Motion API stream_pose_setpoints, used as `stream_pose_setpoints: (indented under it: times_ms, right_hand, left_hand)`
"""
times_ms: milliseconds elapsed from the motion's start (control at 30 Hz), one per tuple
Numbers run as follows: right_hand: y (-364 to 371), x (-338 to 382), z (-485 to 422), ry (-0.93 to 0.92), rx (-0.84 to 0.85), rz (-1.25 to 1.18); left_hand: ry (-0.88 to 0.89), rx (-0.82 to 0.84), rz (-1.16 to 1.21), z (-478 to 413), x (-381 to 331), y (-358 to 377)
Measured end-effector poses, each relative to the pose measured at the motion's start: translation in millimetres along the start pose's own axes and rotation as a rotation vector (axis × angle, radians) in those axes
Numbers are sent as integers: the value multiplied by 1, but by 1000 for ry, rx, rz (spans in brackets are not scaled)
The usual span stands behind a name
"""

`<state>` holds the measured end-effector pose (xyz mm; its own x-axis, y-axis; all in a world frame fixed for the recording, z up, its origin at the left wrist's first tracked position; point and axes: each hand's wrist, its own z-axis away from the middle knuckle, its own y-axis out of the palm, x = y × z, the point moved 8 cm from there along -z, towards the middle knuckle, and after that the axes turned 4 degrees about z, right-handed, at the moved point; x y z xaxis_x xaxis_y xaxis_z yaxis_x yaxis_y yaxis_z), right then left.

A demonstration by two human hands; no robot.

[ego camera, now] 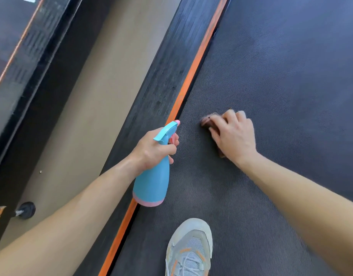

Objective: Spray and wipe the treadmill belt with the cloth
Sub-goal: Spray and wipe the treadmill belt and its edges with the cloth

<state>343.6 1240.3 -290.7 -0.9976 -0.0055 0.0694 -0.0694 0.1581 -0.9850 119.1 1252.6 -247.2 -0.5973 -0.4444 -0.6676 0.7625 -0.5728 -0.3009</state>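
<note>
As the cloth (206,121) is judged soft and limp, it is gripped bunched by the right hand (234,136); the bottle (151,182) is gripped at its neck by the left hand (151,150)

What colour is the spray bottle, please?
The spray bottle is light blue with a pink base and nozzle tip, clearest in the head view.

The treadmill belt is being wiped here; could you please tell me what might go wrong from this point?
1. The shoe stands on the treadmill belt, so sprayed patches could be slippery, and its sole may dirty wiped areas.
2. The left hand holds the spray bottle with its nozzle pointing roughly toward the right hand gripping the cloth; a squeeze might wet that hand rather than the belt.
</note>
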Motion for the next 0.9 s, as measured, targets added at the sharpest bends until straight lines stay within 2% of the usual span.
stream_pose_setpoints:
  times_ms: [200, 267, 367, 500, 600, 700, 767, 900]
  right_hand:
    - [-8, 44, 113, -397, 24, -88]
    - [-10, 38, 128, -420, 57, -80]
    - [-14, -3, 119, -255, 63, -37]
    - [-25, -97, 123, 101, 71, 13]
    - [-42, -157, 173, 395, 23, 84]
    - [-47, -169, 237, 609, 10, 104]
    - [-42, -166, 252, 676, 22, 93]
    - [-42, -166, 243, 687, 41, 100]
  left_hand:
    - [18, 37, -53, -4, -11, 25]
    - [16, 66, -55, -5, -16, 41]
    - [23, 103, -87, -5, -32, 69]
    - [60, 172, -147, -4, -64, 111]
    - [106, 227, -242, -2, -89, 143]
    - [154, 265, -366, 5, -111, 171]
    - [169, 304, -421, 14, -116, 184]
    - [162, 415, -486, 32, -116, 204]
